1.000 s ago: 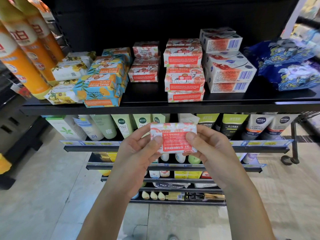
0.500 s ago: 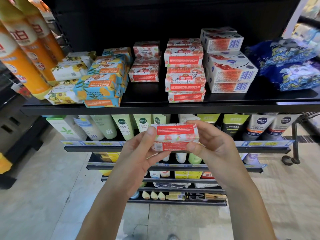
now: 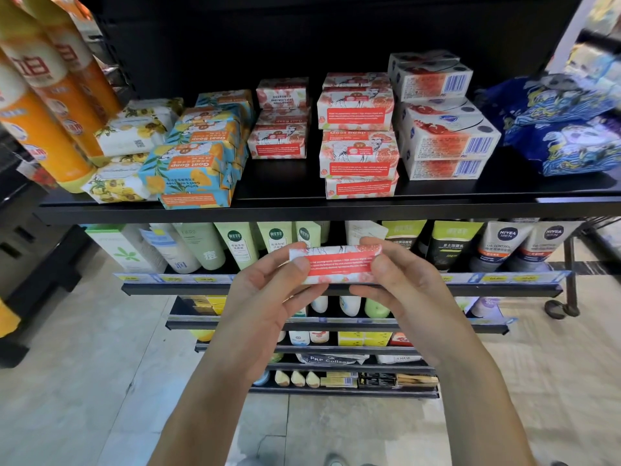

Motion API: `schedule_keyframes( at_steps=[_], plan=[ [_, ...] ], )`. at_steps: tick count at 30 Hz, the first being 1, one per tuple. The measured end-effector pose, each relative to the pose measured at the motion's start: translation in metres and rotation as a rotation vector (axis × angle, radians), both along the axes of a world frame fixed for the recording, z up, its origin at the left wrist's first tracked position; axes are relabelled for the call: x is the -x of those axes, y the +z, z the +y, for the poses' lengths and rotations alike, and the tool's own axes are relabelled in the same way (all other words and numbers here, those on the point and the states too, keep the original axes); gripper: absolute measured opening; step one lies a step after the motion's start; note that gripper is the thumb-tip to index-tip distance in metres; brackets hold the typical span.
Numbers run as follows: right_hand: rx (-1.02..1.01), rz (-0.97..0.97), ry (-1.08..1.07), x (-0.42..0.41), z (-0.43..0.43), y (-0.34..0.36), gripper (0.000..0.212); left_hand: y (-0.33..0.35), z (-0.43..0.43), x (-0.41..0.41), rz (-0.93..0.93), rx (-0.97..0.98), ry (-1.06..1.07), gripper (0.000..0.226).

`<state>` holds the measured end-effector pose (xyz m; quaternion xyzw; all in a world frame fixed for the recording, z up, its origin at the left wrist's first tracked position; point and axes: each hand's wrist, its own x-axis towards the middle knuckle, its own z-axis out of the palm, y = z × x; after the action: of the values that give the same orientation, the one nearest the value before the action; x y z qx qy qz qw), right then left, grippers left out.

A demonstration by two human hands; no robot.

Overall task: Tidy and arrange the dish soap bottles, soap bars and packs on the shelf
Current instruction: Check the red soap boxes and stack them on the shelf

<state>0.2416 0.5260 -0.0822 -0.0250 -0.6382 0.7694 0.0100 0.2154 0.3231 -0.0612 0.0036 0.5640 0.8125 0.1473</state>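
Both hands — left hand (image 3: 268,297), right hand (image 3: 400,290) — pinch a red-labelled soap bar (image 3: 336,264) by its ends; shelf (image 3: 302,206) packs (image 3: 358,142) read "Goat Soap".

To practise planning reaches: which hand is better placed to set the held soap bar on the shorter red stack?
Probably the left hand. Both hands grip the soap bar, but the shorter red stack sits up-left, on its side; the right hand would cross over.

Left hand (image 3: 268,297) and right hand (image 3: 400,287) pinch ends of red-white soap bar (image 3: 336,265), long edge up, below black shelf (image 3: 302,210) holding stacked soap packs (image 3: 358,136).
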Motion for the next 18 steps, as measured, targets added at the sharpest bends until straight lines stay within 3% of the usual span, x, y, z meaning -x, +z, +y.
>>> schedule_keyframes(
  at_steps=[4,9,18],
  plan=[
    [0.002,-0.011,0.007,-0.0006,-0.0027,0.0031,0.088,0.0023,0.0002,-0.0007,0.000,0.017,-0.005,0.049],
    [0.008,-0.052,-0.034,-0.0008,-0.0064,0.0069,0.059,0.0023,0.0005,-0.0021,0.001,0.013,0.000,0.050],
    [0.084,0.013,-0.008,-0.0057,-0.0056,0.0089,0.046,0.0037,-0.0011,-0.0032,0.060,0.075,-0.057,0.057]
  ],
)
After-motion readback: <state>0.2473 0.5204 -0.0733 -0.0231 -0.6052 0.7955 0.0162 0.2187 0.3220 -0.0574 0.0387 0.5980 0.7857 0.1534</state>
